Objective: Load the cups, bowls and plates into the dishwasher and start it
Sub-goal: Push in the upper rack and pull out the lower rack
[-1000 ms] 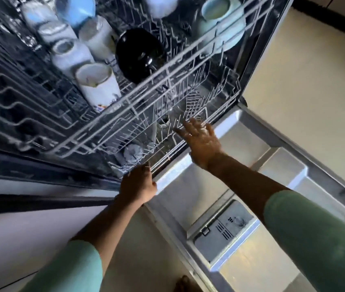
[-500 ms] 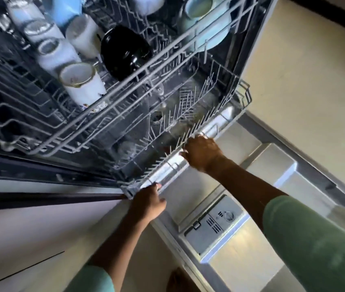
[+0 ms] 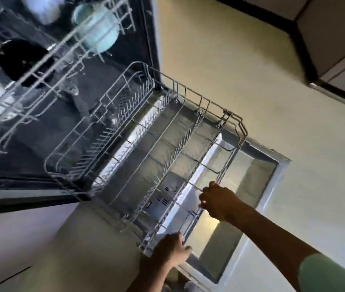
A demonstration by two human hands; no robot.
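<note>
The lower rack (image 3: 146,148) of the dishwasher stands pulled out over the open door (image 3: 260,171), and no dishes are seen in it. The right hand (image 3: 220,202) grips the front rim of this rack, with the fingers (image 3: 206,193) curled round the wire. The left hand (image 3: 170,252) holds the near corner of the same rim; its fingers (image 3: 185,249) are bent around the wire, the thumb side toward the door. Both arms wear pale green sleeves (image 3: 332,272).

Well beyond the fingers, higher and deeper in the machine, the upper rack (image 3: 47,60) carries the crockery. A light blue bowl (image 3: 99,32) lies there on its side, a black bowl (image 3: 23,60) is beside it to the left, and blurred white cups (image 3: 45,8) stand behind them. The detergent box (image 3: 164,196) on the door shows through the wires, just beside the right fingers.
</note>
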